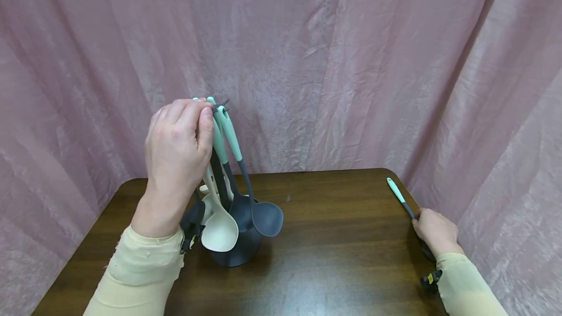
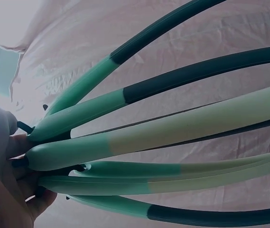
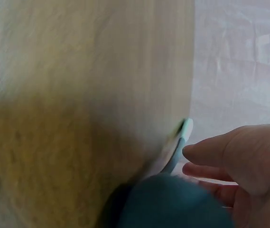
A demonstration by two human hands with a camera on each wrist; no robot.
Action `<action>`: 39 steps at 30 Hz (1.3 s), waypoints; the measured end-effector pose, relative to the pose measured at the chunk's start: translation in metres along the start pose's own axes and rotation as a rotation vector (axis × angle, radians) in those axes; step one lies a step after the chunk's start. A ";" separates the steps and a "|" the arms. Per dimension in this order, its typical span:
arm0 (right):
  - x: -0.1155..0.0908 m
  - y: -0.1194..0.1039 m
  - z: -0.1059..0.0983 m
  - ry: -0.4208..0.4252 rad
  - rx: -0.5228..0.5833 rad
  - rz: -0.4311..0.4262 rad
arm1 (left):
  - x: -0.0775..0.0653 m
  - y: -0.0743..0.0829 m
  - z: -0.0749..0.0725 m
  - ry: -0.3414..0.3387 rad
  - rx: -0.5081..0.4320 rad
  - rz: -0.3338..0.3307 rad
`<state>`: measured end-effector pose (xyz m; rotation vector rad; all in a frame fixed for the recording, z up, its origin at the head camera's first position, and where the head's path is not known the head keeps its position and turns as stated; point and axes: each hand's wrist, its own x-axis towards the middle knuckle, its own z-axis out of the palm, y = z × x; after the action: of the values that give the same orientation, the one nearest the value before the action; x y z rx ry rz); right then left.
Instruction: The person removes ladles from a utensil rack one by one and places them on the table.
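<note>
My left hand (image 1: 177,143) grips the top of a dark utensil stand (image 1: 237,255), its fingers among the hooks. Around the stand hang several kitchen utensils with mint handles, among them a grey ladle (image 1: 268,219) and a cream spoon (image 1: 219,231). In the left wrist view, one mint-and-cream handle (image 2: 73,151) hangs right by the fingers. At the table's right edge my right hand (image 1: 435,230) is beside a grey utensil with a mint handle (image 1: 395,190), thumb and fingers extended at its shaft. Its dark head (image 3: 172,204) is close to the right wrist camera, kind unclear.
Both hands work over a brown wooden table (image 1: 333,238) with rounded back corners. A pink curtain (image 1: 307,62) hangs close behind it and along the right side. The stand is left of the middle; the single utensil lies along the right edge.
</note>
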<state>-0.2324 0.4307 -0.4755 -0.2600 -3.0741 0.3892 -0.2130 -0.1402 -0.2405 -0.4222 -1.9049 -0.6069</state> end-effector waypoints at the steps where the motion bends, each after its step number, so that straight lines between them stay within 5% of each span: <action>1: 0.000 -0.002 -0.001 0.013 -0.003 -0.001 | 0.000 0.000 0.000 0.002 0.004 0.004; 12: -0.008 -0.054 -0.010 0.160 -0.007 -0.104 | -0.004 -0.002 0.004 -0.013 0.035 0.036; 23: -0.024 -0.122 -0.014 0.254 0.011 -0.268 | -0.004 0.001 0.006 0.009 -0.018 -0.010; 29: -0.036 -0.160 -0.016 0.318 0.050 -0.390 | -0.004 0.001 0.006 0.012 -0.021 -0.014; 39: -0.048 -0.205 -0.011 0.368 0.145 -0.475 | -0.005 -0.002 0.006 -0.006 0.023 0.019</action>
<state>-0.2173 0.2295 -0.4136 0.3577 -2.6125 0.4707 -0.2163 -0.1382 -0.2472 -0.4274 -1.9099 -0.5711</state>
